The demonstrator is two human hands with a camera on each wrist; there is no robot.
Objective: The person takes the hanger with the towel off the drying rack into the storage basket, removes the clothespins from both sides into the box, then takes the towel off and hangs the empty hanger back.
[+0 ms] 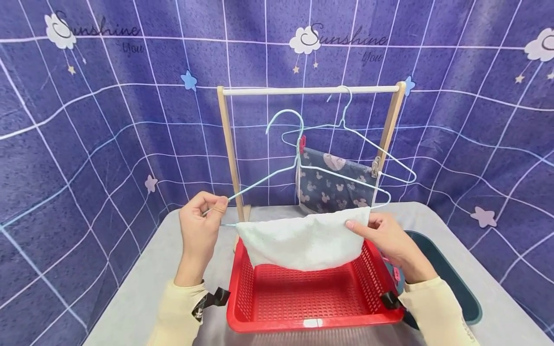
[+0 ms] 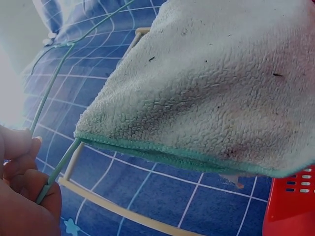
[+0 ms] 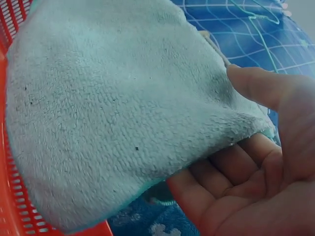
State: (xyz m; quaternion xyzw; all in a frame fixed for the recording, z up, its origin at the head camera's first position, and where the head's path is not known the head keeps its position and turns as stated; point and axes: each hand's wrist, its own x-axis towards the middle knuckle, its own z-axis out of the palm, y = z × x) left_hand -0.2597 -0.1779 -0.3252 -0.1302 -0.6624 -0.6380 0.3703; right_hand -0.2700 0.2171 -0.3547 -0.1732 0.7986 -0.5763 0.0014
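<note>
A light-blue wire hanger [image 1: 259, 181] is held up over the basket, its hook free in the air. My left hand [image 1: 202, 223] grips the hanger's left corner, with the wire running through the curled fingers [image 2: 29, 184]. Draped over the hanger's lower bar is a white towel [image 1: 303, 242], fuzzy, with a green edge [image 2: 147, 153] and small dark specks. My right hand [image 1: 389, 242] pinches the towel near its right end, thumb [image 3: 256, 84] in front and fingers behind. The towel hides most of the lower bar.
Below the towel stands a red basket [image 1: 313, 323]. Behind it a wooden rack [image 1: 303, 91] bears another hanger [image 1: 376, 144] with a dark-blue patterned cloth [image 1: 326, 185] clipped on. A dark teal basin [image 1: 459, 283] sits at the right, partly behind my forearm.
</note>
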